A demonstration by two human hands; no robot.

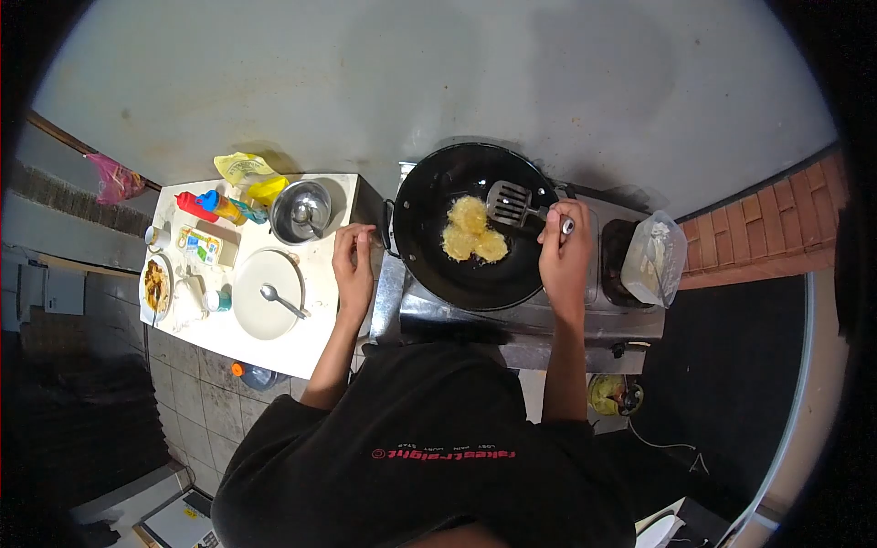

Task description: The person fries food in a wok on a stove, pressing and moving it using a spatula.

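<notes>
The black wok [461, 288] is sitting on the steel stove [594, 336], its far rim facing the grey wall [502, 73] at twelve o'clock. Three yellow fried pieces [471, 232] are lying joined in a cluster near the wok's middle, leaving bare black surface all round them out to the rim, widest towards five and six o'clock.

The right hand [563, 251] is reaching over the rim at three o'clock, its fingers closing around the handle of the slotted spatula [510, 203]. The spatula's head is lying at the cluster's one-to-two o'clock side, well inside the rim.

The left hand [353, 260] is hovering outside the rim at nine o'clock, bending its fingers beside the wok's loop handle [388, 227]; whether they are pinching it, I cannot tell.

Beyond the right hand, at three to four o'clock, a clear plastic tub [655, 258] is standing well apart from the rim. Towards eight o'clock, the white table [206, 329] is holding a plate [256, 315] near its front edge, with a spoon [281, 300] resting inside.
</notes>
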